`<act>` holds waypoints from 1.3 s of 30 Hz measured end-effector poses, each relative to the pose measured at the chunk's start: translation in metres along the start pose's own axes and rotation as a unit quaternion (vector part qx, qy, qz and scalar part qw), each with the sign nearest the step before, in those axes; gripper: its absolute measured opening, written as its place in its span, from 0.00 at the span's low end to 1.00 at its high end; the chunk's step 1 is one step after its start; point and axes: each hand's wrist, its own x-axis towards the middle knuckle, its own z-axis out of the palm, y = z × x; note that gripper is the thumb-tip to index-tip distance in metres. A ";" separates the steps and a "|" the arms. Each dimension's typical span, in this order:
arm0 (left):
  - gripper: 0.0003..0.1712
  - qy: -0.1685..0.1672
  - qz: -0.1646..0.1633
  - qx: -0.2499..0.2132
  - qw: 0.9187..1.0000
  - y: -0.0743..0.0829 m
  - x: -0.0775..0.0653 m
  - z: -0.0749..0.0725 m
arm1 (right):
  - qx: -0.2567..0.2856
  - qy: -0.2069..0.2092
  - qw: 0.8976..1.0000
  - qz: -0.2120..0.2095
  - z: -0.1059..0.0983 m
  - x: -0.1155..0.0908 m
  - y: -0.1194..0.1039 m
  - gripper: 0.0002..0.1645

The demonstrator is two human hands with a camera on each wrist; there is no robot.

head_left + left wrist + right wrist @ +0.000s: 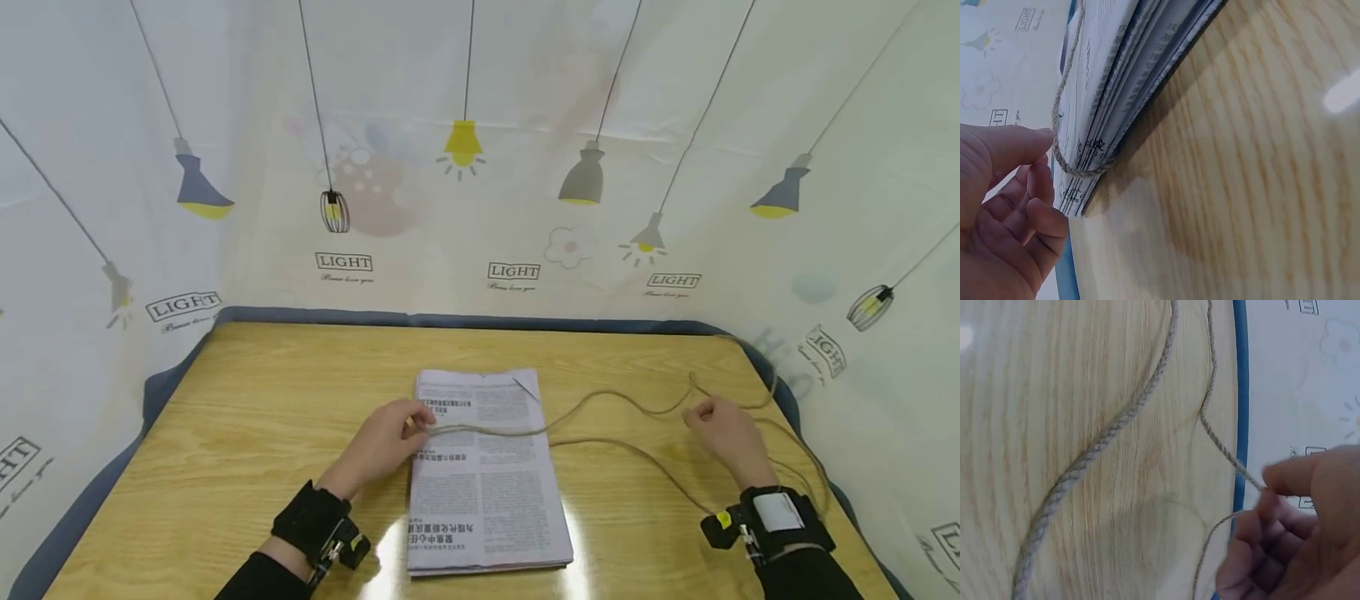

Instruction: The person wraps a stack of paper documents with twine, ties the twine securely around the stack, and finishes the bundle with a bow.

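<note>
"How far have they got?"

"See the paper stack (517, 492)? It's lying flat in the middle of the tabletop (262, 400). The rope (487, 431) goes over the top and down the side by the left hand (382, 442). It looks like it slips underneath there."

"So it goes all the way round?"

"I think so. Another bit of rope comes out on the other side, toward the right hand (726, 437). I'd say the going-round part is done. I can't see any knot, so I guess pulling it snug and tying it are left. The rope is loose and wiggly on that side."

"What are the hands doing?"

"The left one looks like it's pinching the rope with its fingertips, right at the edge of the stack. The right one is well away from the papers, and it's pinching the rope too."

"And which way do the papers point?"

"The long way runs from the person's side out toward the lamp pictures (464, 137), nearly straight. One short end faces the person. The rope lies crossways, side to side, nearer the far end. There's a crease across the far right corner."
</note>
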 end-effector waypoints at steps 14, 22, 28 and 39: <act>0.10 0.009 0.010 -0.009 1.000 0.007 0.003 -0.001 | -0.026 -0.161 0.986 -0.021 0.021 -0.026 -0.009 0.15; 0.09 0.015 0.053 0.002 0.998 0.023 0.008 -0.001 | 0.010 -0.140 0.986 -0.092 0.014 -0.033 -0.021 0.09; 0.09 0.003 0.126 -0.004 0.992 0.063 0.020 0.003 | 0.056 -0.139 0.976 -0.155 -0.001 -0.036 -0.068 0.12; 0.26 -0.087 0.228 0.038 0.969 0.141 0.033 0.033 | 0.090 -0.125 0.952 -0.263 0.018 -0.040 -0.143 0.07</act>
